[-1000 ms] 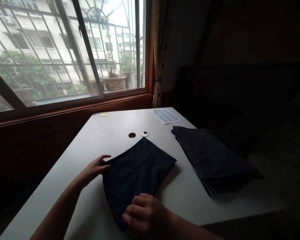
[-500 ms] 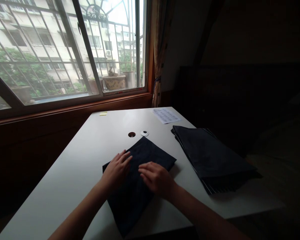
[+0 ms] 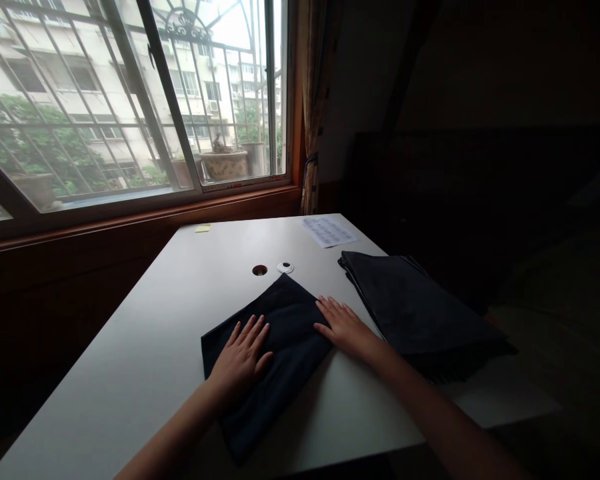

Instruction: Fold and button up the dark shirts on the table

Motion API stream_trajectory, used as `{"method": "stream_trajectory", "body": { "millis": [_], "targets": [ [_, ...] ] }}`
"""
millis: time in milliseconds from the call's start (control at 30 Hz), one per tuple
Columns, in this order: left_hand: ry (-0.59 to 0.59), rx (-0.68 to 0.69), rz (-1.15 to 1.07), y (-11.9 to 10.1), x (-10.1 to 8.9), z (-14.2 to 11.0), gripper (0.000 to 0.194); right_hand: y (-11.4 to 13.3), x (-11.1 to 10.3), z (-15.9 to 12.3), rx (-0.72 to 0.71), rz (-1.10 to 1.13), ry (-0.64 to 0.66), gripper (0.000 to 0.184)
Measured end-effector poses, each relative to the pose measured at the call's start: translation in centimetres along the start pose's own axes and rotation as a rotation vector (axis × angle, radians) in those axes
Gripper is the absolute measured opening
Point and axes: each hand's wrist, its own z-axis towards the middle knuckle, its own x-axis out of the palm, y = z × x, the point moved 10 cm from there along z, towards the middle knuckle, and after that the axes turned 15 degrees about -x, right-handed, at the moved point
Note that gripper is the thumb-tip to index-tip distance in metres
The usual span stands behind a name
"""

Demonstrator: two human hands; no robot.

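A dark navy piece of folded cloth point(image 3: 285, 360) lies at an angle on the white table point(image 3: 145, 333), one corner pointing away from me. Flat on its left part rests my left hand point(image 3: 243, 353), fingers stretched out and thumb apart. My right hand point(image 3: 345, 327) lies over the cloth's right corner, which it hides, with fingers extended and palm down. Neither hand grips anything. To the right, a stack of similar dark cloths point(image 3: 420, 303) sits on the table, partly behind my right forearm.
Towards the table's far side are a round cable hole point(image 3: 260, 271), a white round cover point(image 3: 285, 267), a printed paper sheet point(image 3: 327, 231) and a yellow note point(image 3: 203, 228). A barred window point(image 3: 130, 100) and a tied curtain point(image 3: 310, 147) stand beyond.
My right hand has moved from the cloth's middle out to its right corner and flattened. My left hand's fingers have spread on the cloth.
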Motion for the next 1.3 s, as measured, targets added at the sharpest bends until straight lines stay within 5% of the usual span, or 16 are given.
{"method": "stream_trajectory", "body": {
  "millis": [167, 300, 400, 500, 767, 1000, 1300],
  "targets": [
    [0.009, 0.227, -0.025, -2.8, -2.4, -2.7, 0.062, 0.5, -1.2, 0.8, -0.004, -0.025, -0.035, 0.062],
    [0.149, 0.449, -0.091, -6.3, -3.2, -5.9, 0.065, 6.0, -2.1, 2.9, -0.248, 0.001, -0.117, 0.059],
    [0.212, 0.456, -0.108, -7.3, -2.5, -7.3, 0.073, 10.7, -1.0, 4.6, -0.484, 0.073, -0.082, 0.061],
    [0.213, 0.428, -0.108, -7.3, -1.9, -7.8, 0.077, 12.7, 0.1, 6.2, -0.6, 0.121, -0.025, 0.064],
    [0.178, 0.433, -0.131, -7.3, -2.6, -8.0, 0.079, 8.4, 0.3, 11.1, -0.517, 0.128, 0.029, 0.066],
    [0.176, 0.426, -0.104, -7.2, -1.9, -8.0, 0.08, 3.4, 1.1, 14.6, -0.293, 0.133, 0.057, 0.072],
    [0.192, 0.428, -0.113, -7.2, -2.4, -7.7, 0.075, 0.7, 1.1, 16.0, -0.195, 0.138, -0.052, 0.068]
  ]
}}
